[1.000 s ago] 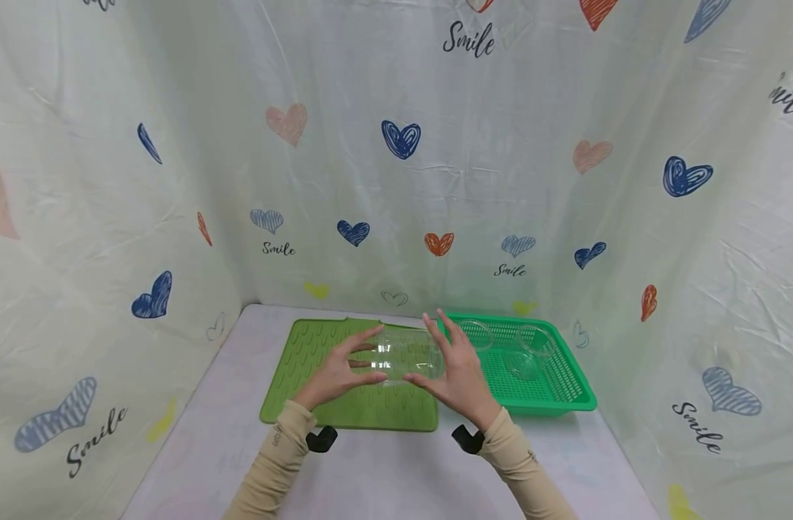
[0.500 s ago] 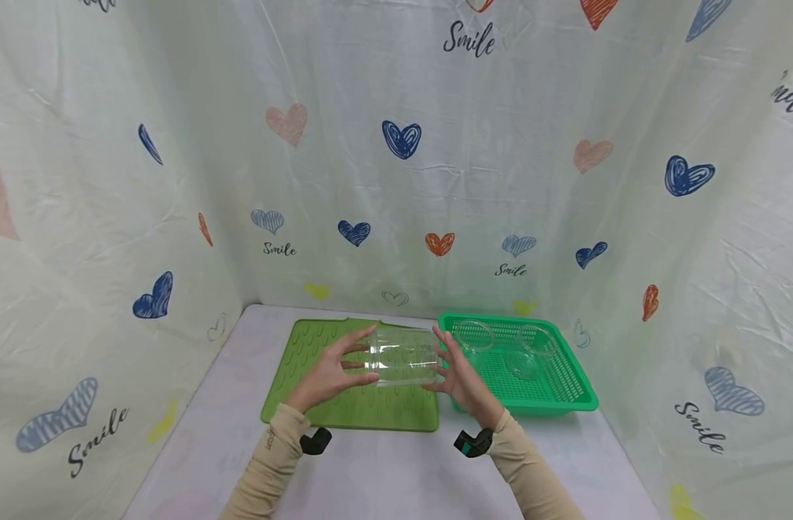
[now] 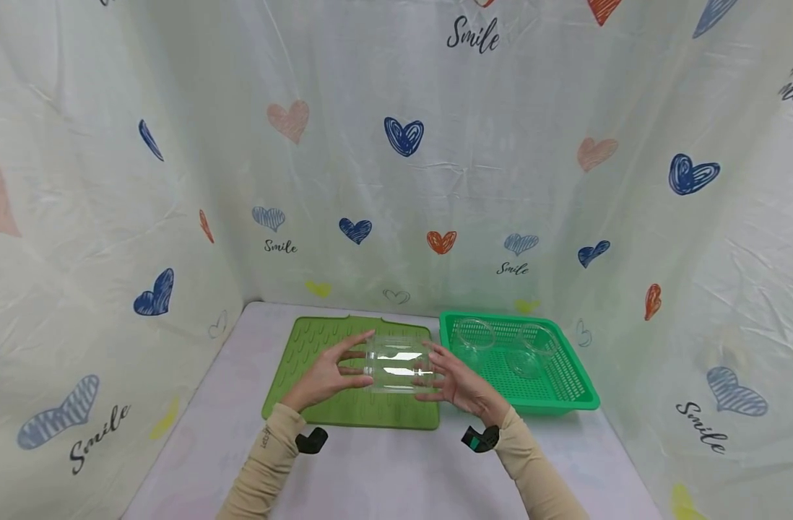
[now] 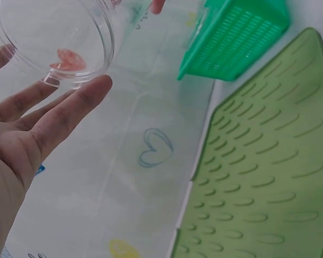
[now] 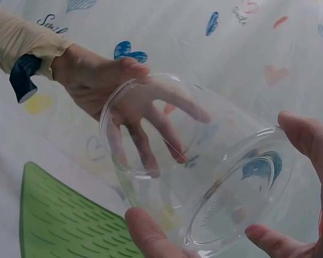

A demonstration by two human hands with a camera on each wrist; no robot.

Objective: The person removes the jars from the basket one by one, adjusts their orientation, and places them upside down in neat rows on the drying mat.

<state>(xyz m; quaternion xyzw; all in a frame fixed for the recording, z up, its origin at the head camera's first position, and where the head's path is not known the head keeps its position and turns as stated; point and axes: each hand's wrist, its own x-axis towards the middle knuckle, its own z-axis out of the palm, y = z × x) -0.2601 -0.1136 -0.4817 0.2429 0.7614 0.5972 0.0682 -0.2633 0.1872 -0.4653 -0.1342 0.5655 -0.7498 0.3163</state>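
Observation:
A clear, see-through plastic jar (image 3: 399, 367) lies sideways between both hands above a green mat. My left hand (image 3: 321, 379) grips its left end, thumb at the near side and fingers at the far side of the rim; the left wrist view shows the round mouth (image 4: 105, 43) at these fingertips. At the right end, my right hand (image 3: 464, 388) holds the jar around its base, fingers spread along the wall. Embossed lettering shows on the base (image 5: 215, 212) in the right wrist view, with the left hand (image 5: 91, 80) beyond the rim.
The green ridged mat (image 3: 344, 415) lies on the white table (image 3: 396, 469) under the jar. To its right stands a green slotted basket (image 3: 581, 401) with clear round containers (image 3: 525, 361) inside. A heart-patterned curtain (image 3: 344, 166) hangs around the table.
My right hand has shifted its grip, its raised fingers coming down and lower around the jar's base. The jar has moved slightly left and down, with my left hand staying at its rim.

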